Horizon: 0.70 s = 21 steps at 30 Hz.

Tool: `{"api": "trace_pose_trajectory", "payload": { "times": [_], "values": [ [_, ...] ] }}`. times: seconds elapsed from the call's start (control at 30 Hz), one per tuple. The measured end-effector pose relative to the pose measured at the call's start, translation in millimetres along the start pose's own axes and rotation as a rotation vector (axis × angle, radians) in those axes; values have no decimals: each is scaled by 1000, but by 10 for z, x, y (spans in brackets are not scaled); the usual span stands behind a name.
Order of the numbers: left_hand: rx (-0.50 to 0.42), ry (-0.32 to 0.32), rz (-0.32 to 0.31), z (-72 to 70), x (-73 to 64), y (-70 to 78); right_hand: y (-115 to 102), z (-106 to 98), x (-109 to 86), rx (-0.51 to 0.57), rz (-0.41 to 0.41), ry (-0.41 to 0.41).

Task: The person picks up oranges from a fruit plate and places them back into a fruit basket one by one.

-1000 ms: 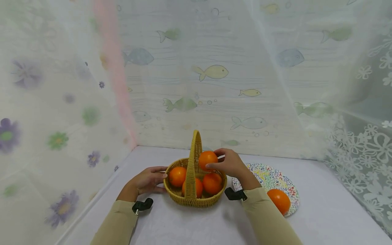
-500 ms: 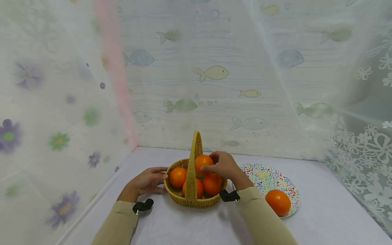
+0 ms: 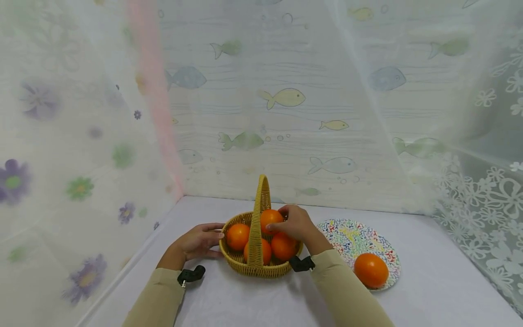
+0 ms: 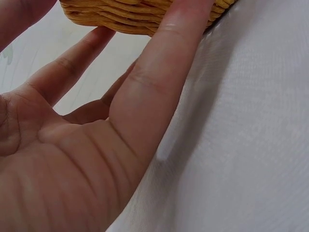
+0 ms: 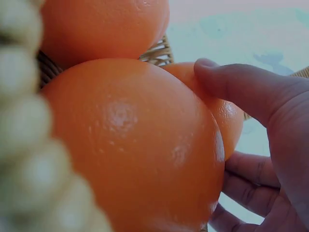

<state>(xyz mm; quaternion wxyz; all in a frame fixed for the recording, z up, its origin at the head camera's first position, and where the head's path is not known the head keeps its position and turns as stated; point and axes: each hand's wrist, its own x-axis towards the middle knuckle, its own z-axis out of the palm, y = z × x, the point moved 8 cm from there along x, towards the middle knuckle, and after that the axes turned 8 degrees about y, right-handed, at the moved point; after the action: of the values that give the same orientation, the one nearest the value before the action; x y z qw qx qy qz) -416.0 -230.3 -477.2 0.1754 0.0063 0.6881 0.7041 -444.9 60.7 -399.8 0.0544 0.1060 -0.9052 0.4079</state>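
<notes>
A yellow woven basket [image 3: 263, 271] with a tall arched handle [image 3: 256, 231] stands on the table. Inside lie three oranges, one at the left [image 3: 238, 236], one behind the handle [image 3: 264, 251] and one at the right [image 3: 283, 246]. My right hand [image 3: 297, 223] holds another orange [image 3: 271, 220] between thumb and fingers, low over the basket's back right part; the right wrist view shows this orange [image 5: 227, 121] partly behind a nearer one. At the basket's left end, my left hand [image 3: 200, 240] touches its side with extended fingers [image 4: 159, 72].
A round plate [image 3: 347, 231] with a multicoloured pattern lies right of the basket, with one orange [image 3: 371, 270] on it, beside my right forearm. White cloth [image 3: 229, 304] covers the table. Curtains [image 3: 286, 136] printed with fish and flowers hang behind and at the sides.
My right hand has moved left and down with its orange, lowering it into the basket beside the handle. The left hand has stayed at the basket's side.
</notes>
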Motion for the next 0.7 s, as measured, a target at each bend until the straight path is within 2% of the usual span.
{"api": "trace_pose_trajectory", "payload": {
  "times": [0.27, 0.7],
  "values": [
    [-11, -14, 12, 6, -4, -6, -29, 44, -3, -39, -5, 10],
    [-9, -30, 29, 9, 17, -16, 6, 80, 0, -35, 27, -20]
  ]
}}
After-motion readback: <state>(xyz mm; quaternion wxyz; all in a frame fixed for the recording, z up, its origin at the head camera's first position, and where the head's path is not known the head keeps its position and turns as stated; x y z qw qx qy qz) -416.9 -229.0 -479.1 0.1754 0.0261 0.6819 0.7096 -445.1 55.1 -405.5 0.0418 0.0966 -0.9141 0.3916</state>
